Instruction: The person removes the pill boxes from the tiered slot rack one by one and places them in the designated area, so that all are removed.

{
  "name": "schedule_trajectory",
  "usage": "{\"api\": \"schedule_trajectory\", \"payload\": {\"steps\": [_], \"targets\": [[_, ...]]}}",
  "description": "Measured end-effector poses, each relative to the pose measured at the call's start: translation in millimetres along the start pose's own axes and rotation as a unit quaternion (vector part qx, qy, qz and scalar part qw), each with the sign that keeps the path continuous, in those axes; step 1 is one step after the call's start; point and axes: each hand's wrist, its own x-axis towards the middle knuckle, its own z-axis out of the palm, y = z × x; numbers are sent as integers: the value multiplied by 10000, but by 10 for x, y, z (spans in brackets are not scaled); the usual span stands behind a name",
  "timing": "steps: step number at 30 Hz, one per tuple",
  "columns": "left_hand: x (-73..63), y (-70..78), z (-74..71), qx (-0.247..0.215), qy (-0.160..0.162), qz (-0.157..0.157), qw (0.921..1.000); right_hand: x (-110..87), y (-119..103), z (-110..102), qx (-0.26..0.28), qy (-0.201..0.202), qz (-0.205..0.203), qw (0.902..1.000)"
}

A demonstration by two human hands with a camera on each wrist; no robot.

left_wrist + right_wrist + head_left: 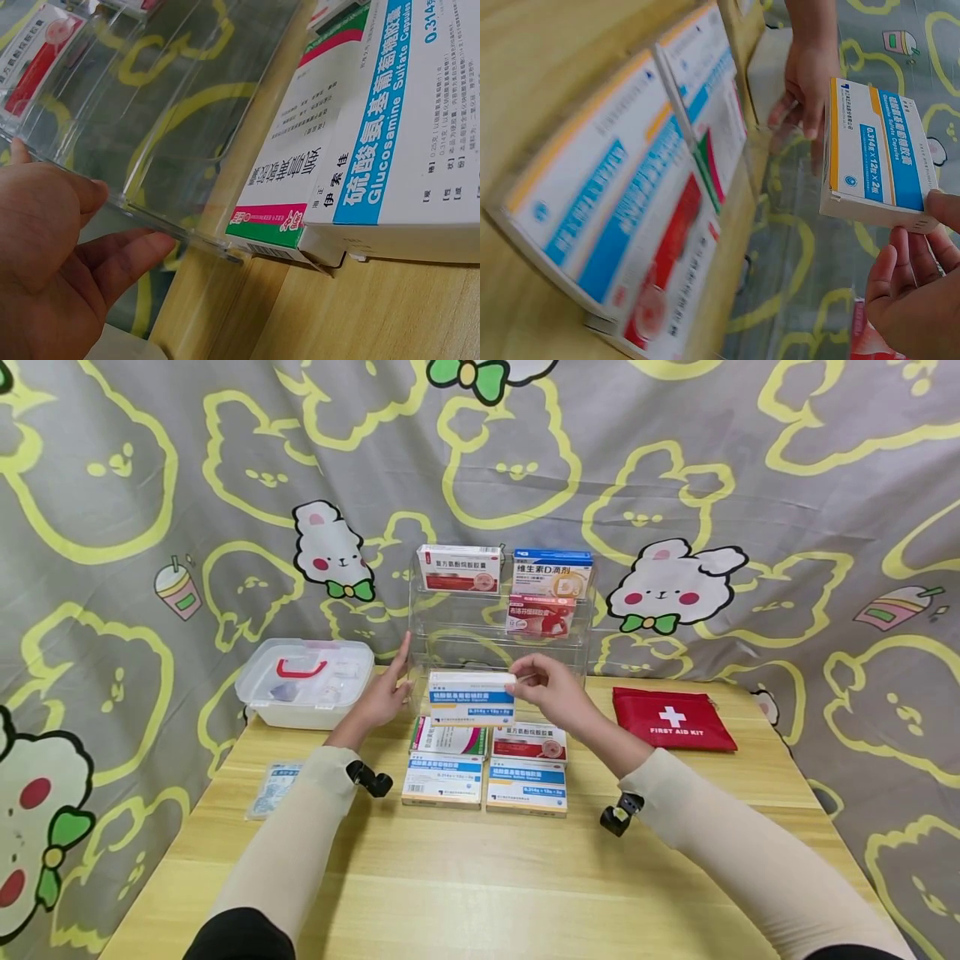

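Note:
My right hand (551,689) pinches the right end of a white, blue and orange medicine box (471,697), labelled Glucosamine Sulfate Capsules. This box (877,150) is upright before the lower part of a clear display rack (461,618). My left hand (381,697) is at the rack's left side edge, index finger pointing up along it; in the left wrist view the fingertips (161,244) are right beside that edge. On the rack's top tier stand a white-and-red box (460,568) and a vitamin D box (552,575), with a red box (540,616) below on the right.
Two more glucosamine boxes (442,781) lie side by side on the wooden table (450,885). Behind them are a green-and-pink box (450,739) and a white-and-red box (528,743). A lidded plastic case (303,685) and clear packet (273,789) are left; a red first aid pouch (672,720) is right.

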Motion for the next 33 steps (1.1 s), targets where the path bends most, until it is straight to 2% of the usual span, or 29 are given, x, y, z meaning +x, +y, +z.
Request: {"api": "schedule_trajectory", "payload": {"steps": [16, 26, 33], "targets": [[-1, 20, 1, -44, -47, -65, 10000, -469, 406, 372, 54, -513, 28, 9987], [-3, 17, 5, -56, -29, 35, 10000, -731, 539, 558, 97, -985, 50, 9951], [-16, 27, 7, -116, -41, 14, 9999, -878, 579, 689, 67, -1177, 211, 9928]]}}
